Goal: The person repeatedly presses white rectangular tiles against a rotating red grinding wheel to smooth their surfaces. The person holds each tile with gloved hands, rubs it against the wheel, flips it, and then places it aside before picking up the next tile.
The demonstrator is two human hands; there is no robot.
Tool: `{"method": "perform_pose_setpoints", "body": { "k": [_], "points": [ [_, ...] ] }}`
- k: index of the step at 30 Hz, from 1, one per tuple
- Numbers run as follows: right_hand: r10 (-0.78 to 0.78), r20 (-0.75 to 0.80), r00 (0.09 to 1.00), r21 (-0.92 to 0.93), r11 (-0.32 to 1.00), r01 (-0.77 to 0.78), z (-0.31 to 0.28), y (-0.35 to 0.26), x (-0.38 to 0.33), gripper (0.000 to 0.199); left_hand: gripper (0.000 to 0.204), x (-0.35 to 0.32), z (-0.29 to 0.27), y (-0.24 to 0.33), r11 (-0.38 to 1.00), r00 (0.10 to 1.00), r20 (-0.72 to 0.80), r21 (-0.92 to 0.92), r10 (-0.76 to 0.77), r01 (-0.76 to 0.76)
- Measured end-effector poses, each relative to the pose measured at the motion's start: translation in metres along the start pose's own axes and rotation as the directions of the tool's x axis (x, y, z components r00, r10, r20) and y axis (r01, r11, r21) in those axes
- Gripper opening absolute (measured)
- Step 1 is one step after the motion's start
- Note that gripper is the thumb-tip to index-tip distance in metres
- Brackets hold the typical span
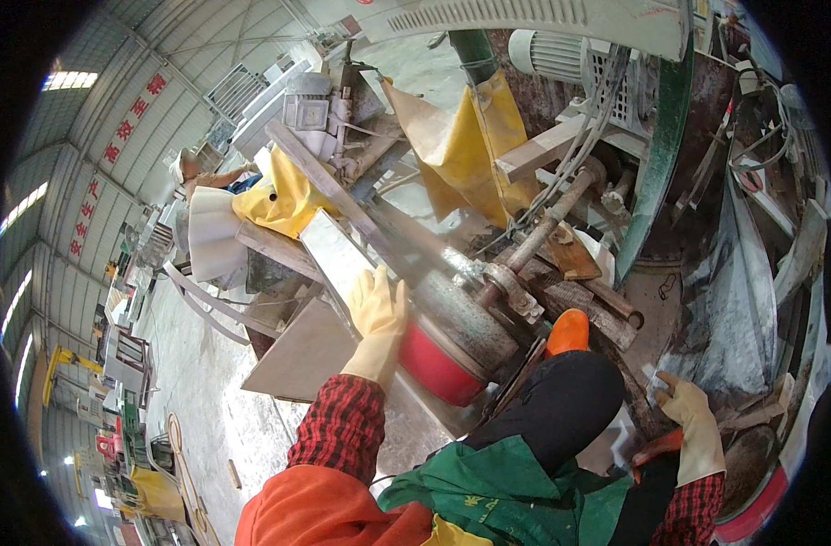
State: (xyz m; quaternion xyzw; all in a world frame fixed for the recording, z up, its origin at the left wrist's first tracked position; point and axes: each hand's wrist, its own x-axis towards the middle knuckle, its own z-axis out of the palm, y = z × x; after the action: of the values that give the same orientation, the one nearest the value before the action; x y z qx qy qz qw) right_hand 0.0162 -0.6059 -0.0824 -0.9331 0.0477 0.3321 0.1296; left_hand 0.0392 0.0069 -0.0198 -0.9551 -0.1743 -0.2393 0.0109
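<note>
My left hand [375,318], in a pale yellow rubber glove, lies with its fingers stretched out on a long white slab [332,250]. Just right of it is a large wheel with a red side [441,364] and a grey, dusty rim, mounted on a metal shaft [554,217]. My right hand [692,420], gloved the same way, is low on the right beside my leg. Its fingers are curled together, and a small pale thing at their tips is too unclear to name. Green cloth [516,491] covers my lap.
An orange shoe [570,333] on my foot is close to the shaft. Yellow cloth sheets [475,136] hang beyond the wheel. A flat panel [302,350] leans left of the slab. Scrap boards and a grey sheet [729,300] crowd the right. Another person [197,173] is far left.
</note>
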Motion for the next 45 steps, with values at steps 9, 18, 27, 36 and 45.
{"method": "perform_pose_setpoints", "body": {
  "k": [9, 18, 27, 36, 45],
  "points": [
    [-0.027, -0.014, 1.000, -0.026, 0.999, 0.026, 0.000, 0.000, 0.000, 0.058, 0.051, -0.004, -0.008, 0.008, 1.000, 1.000, 0.014, -0.022, 0.013, -0.013],
    [-0.048, -0.014, 0.999, -0.026, 0.999, 0.048, 0.003, 0.002, 0.004, 0.058, 0.047, -0.009, -0.019, 0.017, 0.999, 0.999, 0.036, -0.033, 0.031, -0.030],
    [-0.047, 0.029, 0.998, -0.007, 0.999, 0.047, 0.012, 0.017, 0.016, 0.059, 0.050, -0.015, -0.018, 0.024, 0.998, 0.997, 0.063, -0.048, 0.034, -0.031],
    [-0.082, -0.049, 0.995, -0.018, 0.997, 0.082, 0.008, 0.011, 0.006, 0.055, 0.052, -0.021, -0.023, 0.030, 0.994, 0.997, 0.023, -0.073, 0.077, -0.076],
    [-0.053, -0.047, 0.997, -0.010, 0.999, 0.052, 0.001, 0.004, -0.002, 0.058, 0.053, -0.028, -0.019, 0.031, 0.990, 0.994, 0.034, -0.092, 0.107, -0.104]
  ]
}}
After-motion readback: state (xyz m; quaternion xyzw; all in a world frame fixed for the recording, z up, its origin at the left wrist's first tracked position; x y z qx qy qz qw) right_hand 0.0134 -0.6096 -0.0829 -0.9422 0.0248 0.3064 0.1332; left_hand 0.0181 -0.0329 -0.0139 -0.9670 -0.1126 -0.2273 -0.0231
